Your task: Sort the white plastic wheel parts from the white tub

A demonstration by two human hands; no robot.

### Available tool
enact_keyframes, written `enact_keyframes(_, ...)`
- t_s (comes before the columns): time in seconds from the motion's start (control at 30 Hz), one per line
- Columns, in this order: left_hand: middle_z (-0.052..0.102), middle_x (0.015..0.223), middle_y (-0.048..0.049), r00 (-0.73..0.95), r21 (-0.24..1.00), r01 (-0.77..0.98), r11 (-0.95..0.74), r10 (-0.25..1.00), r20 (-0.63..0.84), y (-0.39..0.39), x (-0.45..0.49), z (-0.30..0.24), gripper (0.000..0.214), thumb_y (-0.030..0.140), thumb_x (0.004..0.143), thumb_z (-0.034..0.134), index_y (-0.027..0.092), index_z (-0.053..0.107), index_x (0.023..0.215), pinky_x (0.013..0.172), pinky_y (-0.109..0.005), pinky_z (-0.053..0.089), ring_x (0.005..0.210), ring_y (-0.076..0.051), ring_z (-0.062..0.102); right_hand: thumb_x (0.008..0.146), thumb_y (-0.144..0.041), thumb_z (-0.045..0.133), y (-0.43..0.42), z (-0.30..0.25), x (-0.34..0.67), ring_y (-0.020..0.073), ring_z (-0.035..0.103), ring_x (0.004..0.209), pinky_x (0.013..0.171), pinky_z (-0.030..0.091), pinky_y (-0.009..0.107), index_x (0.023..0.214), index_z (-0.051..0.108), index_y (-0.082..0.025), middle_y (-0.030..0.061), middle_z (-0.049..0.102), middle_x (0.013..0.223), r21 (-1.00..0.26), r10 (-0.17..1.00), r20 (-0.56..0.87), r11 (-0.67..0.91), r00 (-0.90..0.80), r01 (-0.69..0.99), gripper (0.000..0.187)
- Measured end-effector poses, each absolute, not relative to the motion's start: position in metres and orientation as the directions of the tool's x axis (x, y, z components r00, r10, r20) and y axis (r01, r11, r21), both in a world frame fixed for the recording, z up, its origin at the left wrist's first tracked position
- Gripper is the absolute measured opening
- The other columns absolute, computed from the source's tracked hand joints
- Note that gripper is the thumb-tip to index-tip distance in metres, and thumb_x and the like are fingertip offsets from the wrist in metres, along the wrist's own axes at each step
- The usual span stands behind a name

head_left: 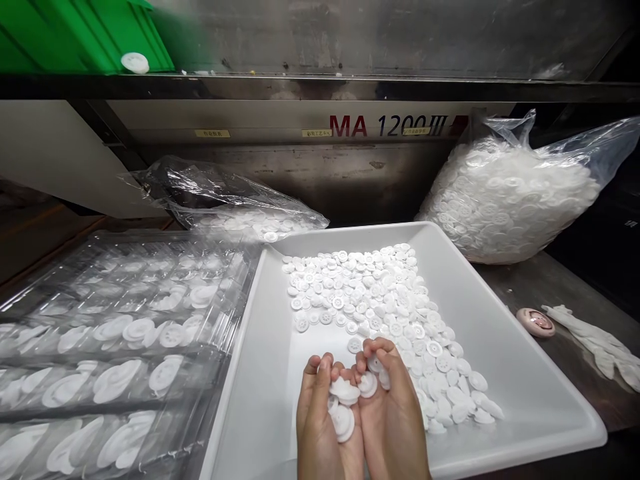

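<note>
Metal wall (300, 170) behind; above a tub (505, 393), left hand (320, 427) and right hand (395, 420), pressed together, cup discs (343, 421), perhaps loosely.

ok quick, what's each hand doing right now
Left hand: cupped, holding white plastic discs.
Right hand: cupped beside it, also holding white plastic discs.

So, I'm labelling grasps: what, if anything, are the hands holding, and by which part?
Several white wheel-like discs, cupped between the left hand and right hand; which part of each is gripped cannot be told.
</note>
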State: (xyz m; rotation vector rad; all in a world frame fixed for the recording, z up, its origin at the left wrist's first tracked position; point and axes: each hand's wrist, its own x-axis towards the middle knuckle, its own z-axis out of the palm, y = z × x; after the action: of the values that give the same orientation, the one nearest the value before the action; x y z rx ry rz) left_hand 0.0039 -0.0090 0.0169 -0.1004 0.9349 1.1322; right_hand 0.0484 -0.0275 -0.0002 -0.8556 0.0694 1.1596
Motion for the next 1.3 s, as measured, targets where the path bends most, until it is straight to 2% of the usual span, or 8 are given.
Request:
enact_keyframes(0.2, 0.055, 0.087, -0.0003, 0.154, 0.300, -0.802, 0.517, 0.663, -0.732, -0.003, -0.009, 0.016, 0.024, 0.004, 0.080, 0.053, 0.017, 0.053, 0.100, 0.063, -0.016, 0.053, 0.065, -0.005, 0.059, 0.075, -0.039, 0.067, -0.046, 0.000, 0.049, 0.0139, 0.041, 0.066, 0.069, 0.037, 0.026, 0.074, 0.065, -0.024, -0.0012, 0.049, 0.069, -0.918, 0.835, -0.167, 0.063, 0.524, -0.392, 0.015)
enact_keyframes(0.33, 0.054, 0.090, 0.0002, 0.219, 0.245, -0.799, 0.549, 0.645, -0.732, -0.005, -0.010, 0.023, 0.034, 0.005, 0.077, 0.055, 0.020, 0.051, 0.107, 0.058, -0.015, 0.052, 0.068, -0.006, 0.059, 0.070, -0.028, 0.071, -0.053, 0.002, 0.050, 0.0148, 0.038, 0.066, 0.069, 0.035, 0.026, 0.076, 0.070, -0.025, -0.0003, 0.048, 0.070, -0.987, 0.850, -0.009, 0.078, 0.527, -0.142, 0.007)
enact_keyframes(0.47, 0.054, 0.095, -0.0018, 0.226, 0.248, -0.790, 0.560, 0.643, -0.732, -0.005, -0.007, 0.025, 0.032, 0.007, 0.079, 0.054, 0.020, 0.050, 0.108, 0.062, -0.018, 0.052, 0.074, -0.008, 0.060, 0.071, -0.026, 0.071, -0.054, 0.002, 0.052, 0.0139, 0.037, 0.067, 0.070, 0.035, 0.024, 0.072, 0.069, -0.023, -0.0001, 0.046, 0.070, -0.978, 0.832, -0.048, 0.073, 0.553, -0.195, 0.003)
enact_keyframes(0.63, 0.052, 0.086, 0.0023, 0.167, 0.411, -0.734, 0.540, 0.730, -0.662, -0.005, -0.009, 0.024, 0.015, 0.012, 0.083, 0.051, 0.018, 0.054, 0.097, 0.051, -0.011, 0.043, 0.060, -0.001, 0.051, 0.082, -0.040, 0.059, -0.052, 0.004, 0.064, 0.0075, 0.028, 0.051, 0.044, 0.026, 0.018, 0.066, 0.052, -0.019, -0.0046, 0.036, 0.060, -0.756, 0.869, -0.318, 0.009, 0.380, -0.654, 0.027)
enact_keyframes(0.77, 0.044, 0.050, 0.0085, 0.192, 0.646, -0.514, 0.564, 0.810, -0.554, -0.012, -0.016, 0.024, 0.012, 0.027, 0.073, 0.068, 0.017, 0.063, 0.079, 0.034, -0.010, 0.016, 0.039, 0.001, 0.024, 0.078, -0.032, 0.061, -0.046, 0.005, 0.075, 0.0069, 0.043, 0.059, 0.052, 0.036, 0.017, 0.071, 0.054, -0.018, -0.0023, 0.047, 0.071, -0.452, 0.878, -0.410, 0.040, 0.248, -0.891, 0.017)
enact_keyframes(0.9, 0.047, 0.055, 0.0055, 0.190, 0.997, 0.022, 0.079, 0.978, -0.082, -0.017, -0.022, 0.020, 0.009, 0.027, 0.069, 0.071, 0.026, 0.068, 0.078, 0.053, -0.016, 0.035, 0.054, -0.006, 0.042, 0.075, -0.026, 0.064, -0.042, 0.003, 0.077, 0.0109, 0.059, 0.078, 0.072, 0.046, 0.021, 0.084, 0.065, -0.018, 0.0032, 0.062, 0.087, -0.276, 0.866, -0.472, 0.036, 0.168, -0.961, 0.013)
enact_keyframes(1.0, 0.044, 0.060, 0.0063, 0.312, 0.932, 0.274, -0.238, 0.938, 0.148, -0.016, -0.026, 0.014, 0.015, 0.026, 0.075, 0.065, 0.032, 0.067, 0.089, 0.056, -0.020, 0.037, 0.053, -0.008, 0.044, 0.076, -0.030, 0.060, -0.044, 0.003, 0.076, 0.0163, 0.061, 0.095, 0.083, 0.046, 0.027, 0.093, 0.069, -0.019, 0.0063, 0.067, 0.097, -0.183, 0.873, -0.474, 0.034, 0.119, -0.983, 0.022)
enact_keyframes(1.3, 0.046, 0.066, 0.0050, 0.413, 0.860, 0.389, -0.330, 0.897, 0.157, -0.010, -0.032, 0.013, 0.011, 0.030, 0.082, 0.057, 0.031, 0.059, 0.092, 0.056, -0.022, 0.038, 0.057, -0.010, 0.043, 0.080, -0.036, 0.048, -0.048, 0.006, 0.076, 0.0194, 0.045, 0.124, 0.102, 0.033, 0.028, 0.116, 0.062, -0.015, 0.0096, 0.057, 0.127, -0.031, 0.954, -0.301, -0.001, 0.008, -1.000, 0.044)
